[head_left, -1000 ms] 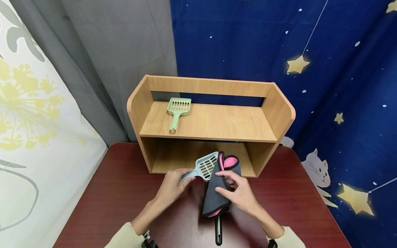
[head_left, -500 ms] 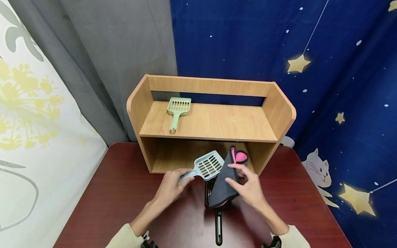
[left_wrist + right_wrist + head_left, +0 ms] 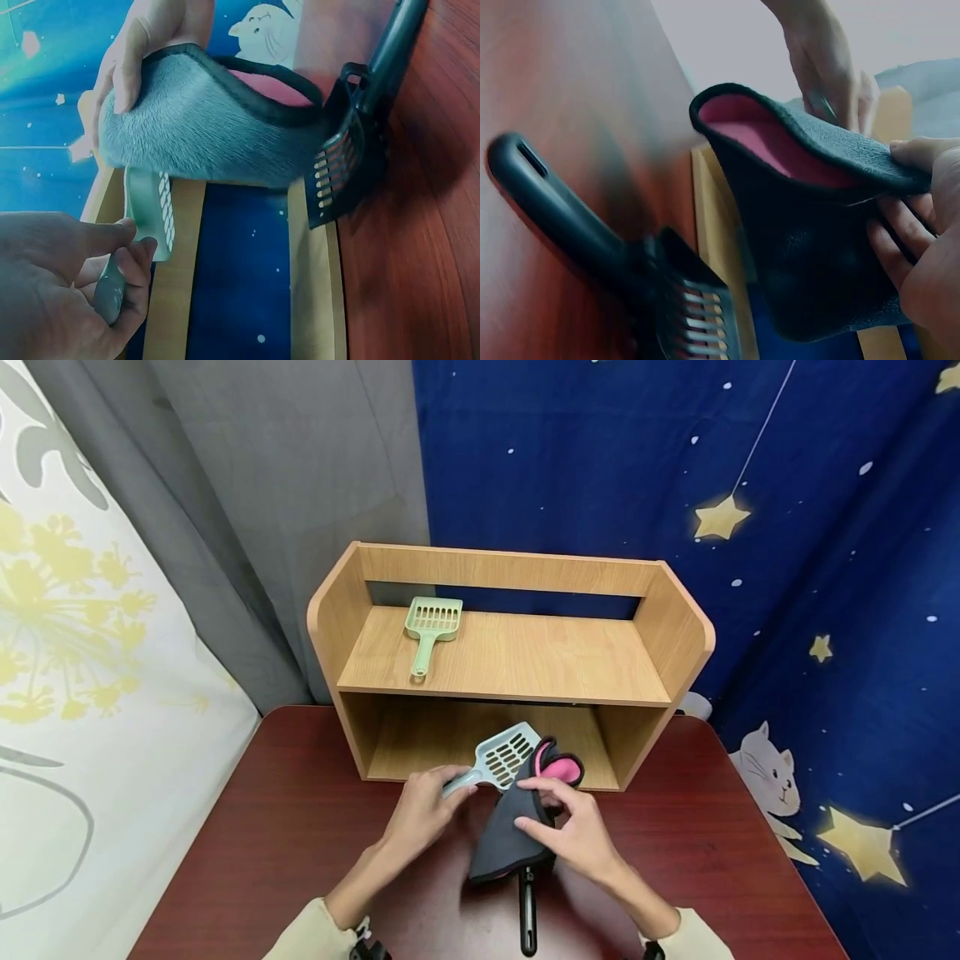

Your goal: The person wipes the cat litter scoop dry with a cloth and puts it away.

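Note:
My left hand (image 3: 423,802) grips the handle of a pale blue litter scoop (image 3: 504,757), its slotted head pointing up and to the right. With the fingers of my right hand (image 3: 576,827) I pinch a folded grey cloth (image 3: 504,839) with pink lining and black edging. In the head view the cloth overlaps the right edge of the blue scoop's head. Below it a black litter scoop (image 3: 528,917) lies on the table, its handle toward me and its head covered in that view. The right wrist view shows the black scoop's slots (image 3: 701,322).
A two-tier wooden shelf (image 3: 502,693) stands at the back of the dark red table (image 3: 300,852). On its upper board, at the left, lies a green litter scoop (image 3: 433,625). Curtains (image 3: 570,460) hang behind.
The grey cloth swung right, baring part of the black scoop's head, then came back left over it with my right hand. My left hand and the blue scoop have barely moved.

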